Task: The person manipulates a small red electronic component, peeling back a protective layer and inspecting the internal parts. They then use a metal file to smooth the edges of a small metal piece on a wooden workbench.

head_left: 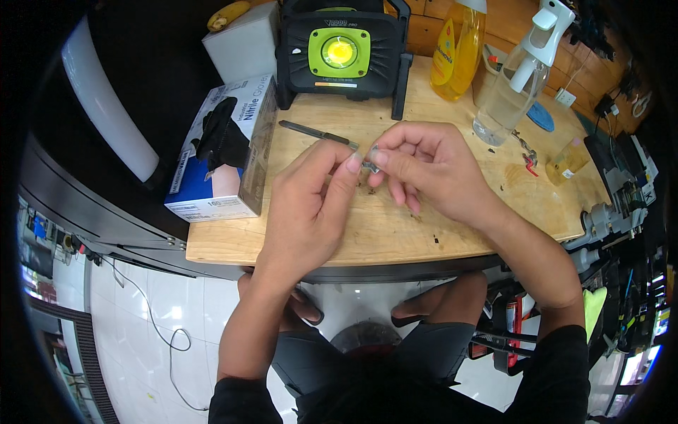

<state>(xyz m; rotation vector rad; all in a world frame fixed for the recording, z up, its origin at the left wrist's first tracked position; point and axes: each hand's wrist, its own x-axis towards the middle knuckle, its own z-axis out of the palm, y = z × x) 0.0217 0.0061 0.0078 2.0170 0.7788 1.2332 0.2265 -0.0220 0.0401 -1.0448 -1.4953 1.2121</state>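
Observation:
My left hand (311, 198) and my right hand (432, 168) meet above the wooden bench top, thumbs and forefingers pinched together. Between their fingertips is a small silvery-grey piece (370, 167), mostly covered by the fingers; its exact kind cannot be made out. The right hand's lower fingers curl loosely beneath it. Just beyond the left hand, a slim dark cutter knife (311, 131) lies on the wood, its near end reaching the left knuckles. Dark crumbs and specks are scattered under and around the hands.
A glove box (247, 177) with a black glove poking out stands left. Behind are a lit work lamp (339, 56), a white box (244, 46) with a banana, a yellow soap bottle (455, 53) and a clear spray bottle (512, 92). A small amber container (567, 162) sits right.

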